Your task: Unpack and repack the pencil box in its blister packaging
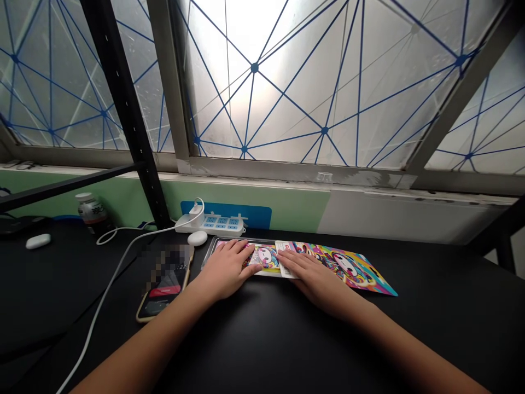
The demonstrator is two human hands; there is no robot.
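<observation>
Head view: at 12 o'clock from you, a clear case with a colourful panel lies on the dark surface. A bright card overlaps its right end and slants off toward 4 o'clock. Your left hand lies palm-down over the case, thumb spread; your right hand rests on the card, fingers together, thumb hidden, so you cannot tell whether it pinches. You look partway along: the overlap is made, but much of the card lies off the case. A phone is at 8 o'clock.
</observation>
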